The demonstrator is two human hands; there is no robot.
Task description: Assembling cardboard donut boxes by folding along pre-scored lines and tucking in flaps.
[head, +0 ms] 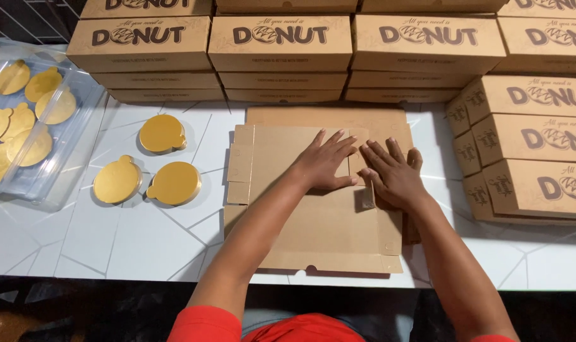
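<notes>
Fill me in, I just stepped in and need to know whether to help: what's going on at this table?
A person in a red top presses both hands flat on an unfolded brown cardboard box blank lying on the white table. The left hand and right hand sit side by side near its right flaps. Finished brown boxes are stacked behind and to the right. Three gold round boards lie to the left, with more in a clear plastic tray.

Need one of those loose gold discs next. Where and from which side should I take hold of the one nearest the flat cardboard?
Take the gold disc by its small tab, which sticks out at its left edge. It lies flat on the white table, so come from the left and pinch the tab. Both the left hand and the right hand are pressing the flat cardboard box blank.
</notes>
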